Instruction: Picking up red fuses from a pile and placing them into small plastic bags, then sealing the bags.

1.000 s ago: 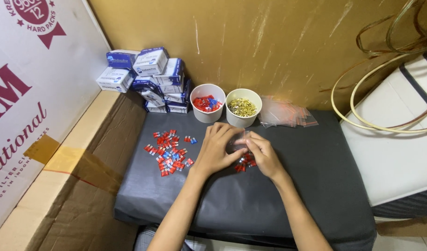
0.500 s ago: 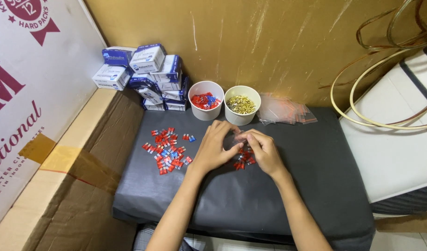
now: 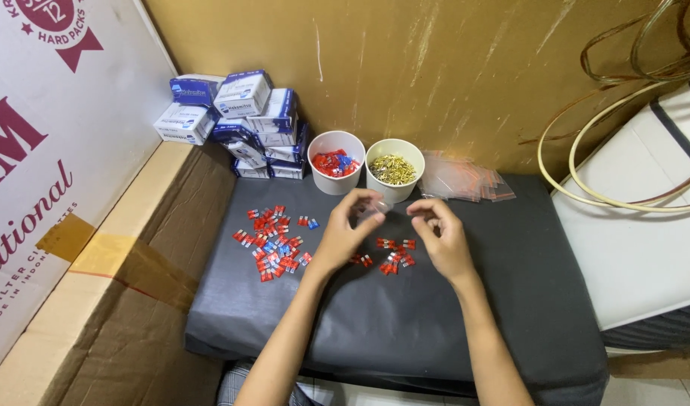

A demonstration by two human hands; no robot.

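Your hands have come apart and lifted vs a sec ago: left hand [image 3: 343, 234] pinches a small clear bag [image 3: 376, 207], right hand [image 3: 441, 239] loosely open, empty. Red fuses [image 3: 394, 256] lie just below on black pad [image 3: 510, 301].

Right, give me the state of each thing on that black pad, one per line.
Left hand: raised, pinching a small clear bag.
Right hand: raised, fingers curled.
Left cup: upright, holds red and blue pieces.
Right cup: upright, holds brass pieces.
Red pieces: scattered loose.
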